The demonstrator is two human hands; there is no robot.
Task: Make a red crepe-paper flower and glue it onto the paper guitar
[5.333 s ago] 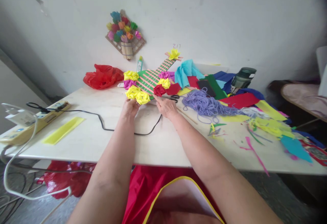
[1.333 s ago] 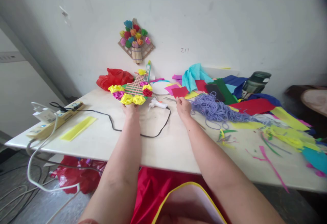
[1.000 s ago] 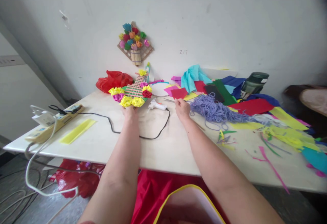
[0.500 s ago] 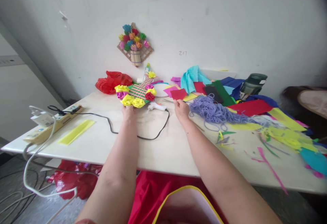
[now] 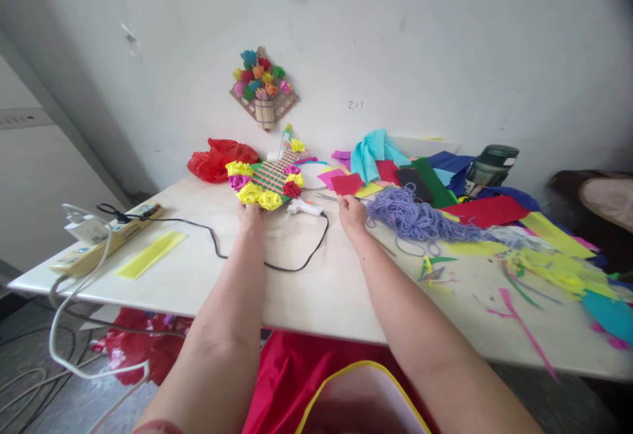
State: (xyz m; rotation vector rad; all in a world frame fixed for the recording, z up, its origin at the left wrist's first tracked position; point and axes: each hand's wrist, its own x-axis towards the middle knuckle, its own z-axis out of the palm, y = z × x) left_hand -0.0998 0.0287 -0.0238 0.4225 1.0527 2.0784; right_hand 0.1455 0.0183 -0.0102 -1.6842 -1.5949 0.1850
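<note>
My left hand [image 5: 251, 215] grips the near edge of a striped stick-and-paper fan ringed with yellow, pink and red paper flowers [image 5: 267, 182] — it is tilted up off the white table [image 5: 306, 282]. A white glue gun [image 5: 304, 208] lies between. My right hand [image 5: 352, 213] rests by thin metal scissors [image 5: 327, 197] — grip unclear.

White scuffed wall [image 5: 445, 38]; pale table [image 5: 306, 282]; grey floor [image 5: 30, 381]; soft daylight.

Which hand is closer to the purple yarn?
Right. The right hand sits just beside the purple yarn, while the left hand is farther away, holding the flower craft.
</note>
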